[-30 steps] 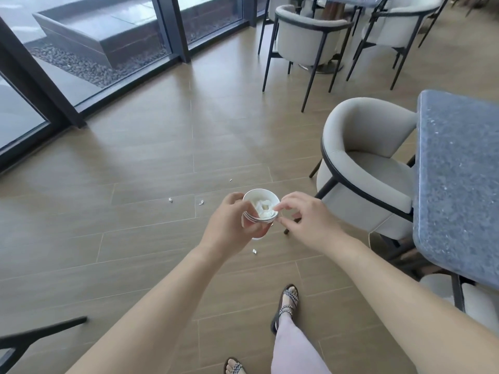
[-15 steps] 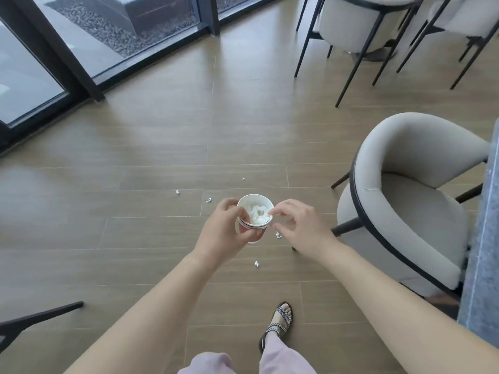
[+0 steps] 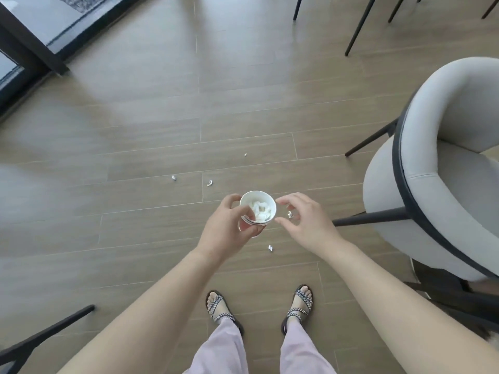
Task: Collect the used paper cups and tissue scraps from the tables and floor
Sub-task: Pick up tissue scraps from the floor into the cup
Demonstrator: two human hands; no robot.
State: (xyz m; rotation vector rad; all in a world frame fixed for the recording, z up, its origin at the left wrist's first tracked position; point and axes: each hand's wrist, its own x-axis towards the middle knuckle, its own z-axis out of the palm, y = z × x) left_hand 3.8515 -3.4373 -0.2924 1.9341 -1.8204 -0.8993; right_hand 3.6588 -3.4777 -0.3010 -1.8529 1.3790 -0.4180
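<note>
The wooden floor (image 3: 151, 147) ahead and to the left lies open, broken only by small tissue scraps (image 3: 174, 178). The left hand (image 3: 229, 228), gripping a paper cup (image 3: 258, 209), and the right hand (image 3: 305, 225) hang over bare boards. On the right a grey armchair (image 3: 445, 163) stands near, one dark leg (image 3: 370, 218) reaching toward the right hand. Thin chair legs (image 3: 359, 28) stand farther off at upper right, a dark chair leg (image 3: 46, 333) at lower left, and the window frame (image 3: 32, 47) at far left.

The one head-worn wide-angle camera faces steeply down onto the grey-brown wood-plank floor (image 3: 140, 136). The wearer's sandalled feet (image 3: 220, 309) sit at 6 o'clock, a grey upholstered tub chair (image 3: 445, 184) at 3 o'clock and a black-framed glass door (image 3: 32, 41) at 10 o'clock. The left hand (image 3: 226, 225), holding a white paper cup (image 3: 258, 209), is nearest the lens, mid-frame.
</note>
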